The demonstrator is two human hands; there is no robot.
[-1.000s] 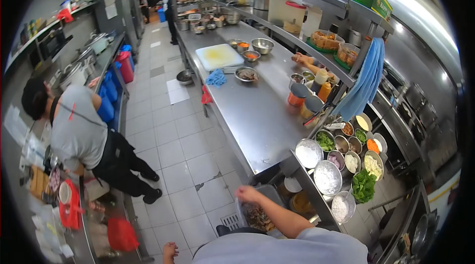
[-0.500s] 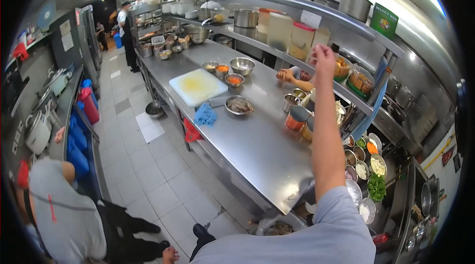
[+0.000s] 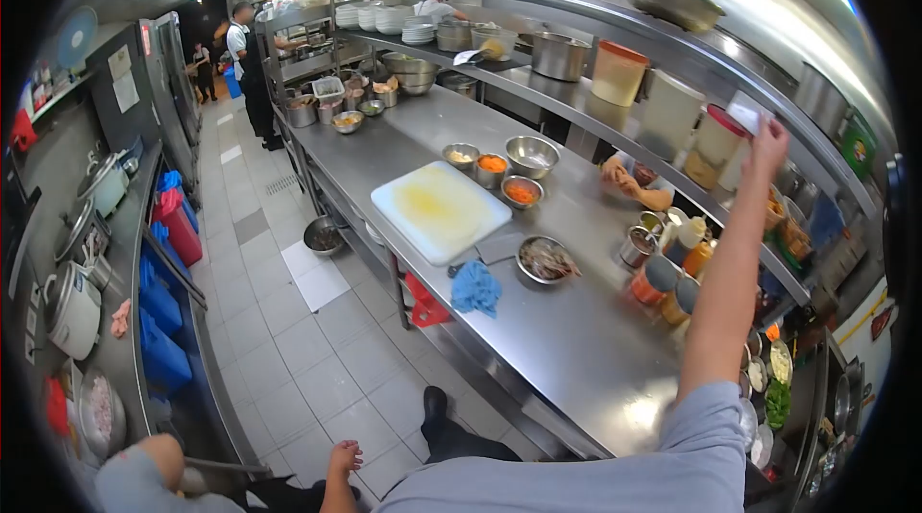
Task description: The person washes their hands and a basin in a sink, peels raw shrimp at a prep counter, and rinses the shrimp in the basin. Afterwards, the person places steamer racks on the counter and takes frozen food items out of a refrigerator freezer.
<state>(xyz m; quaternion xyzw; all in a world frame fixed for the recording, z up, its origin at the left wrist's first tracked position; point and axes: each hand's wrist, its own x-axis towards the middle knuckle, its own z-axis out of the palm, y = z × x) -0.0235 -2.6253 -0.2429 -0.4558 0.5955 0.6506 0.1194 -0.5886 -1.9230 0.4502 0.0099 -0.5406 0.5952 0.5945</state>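
Observation:
My right hand (image 3: 768, 141) is raised at the upper shelf on the right, fingers drawn together against a white paper (image 3: 742, 113); whatever they pinch is unclear. Close beside it is a clear tub with a red lid (image 3: 715, 143). Low over the floor, my left hand (image 3: 346, 455) hangs with loosely spread, empty fingers. Across the steel counter (image 3: 586, 359) lie a white cutting board (image 3: 437, 210) with a yellow stain, a blue cloth (image 3: 475, 288) and a bowl of what looks like shrimp (image 3: 545, 259).
Bowls with orange contents (image 3: 521, 190) and an empty metal bowl (image 3: 531, 157) stand behind the board. Another person's hands (image 3: 626, 179) reach in under the shelf. A co-worker's sleeve (image 3: 144, 476) is at bottom left. Sauce bottles (image 3: 687, 236) line the counter's right side.
My right hand has gone from low beside the counter up to the shelf. My left hand stays low. The view has shifted along the counter, and the nearby co-worker has slid toward the bottom left.

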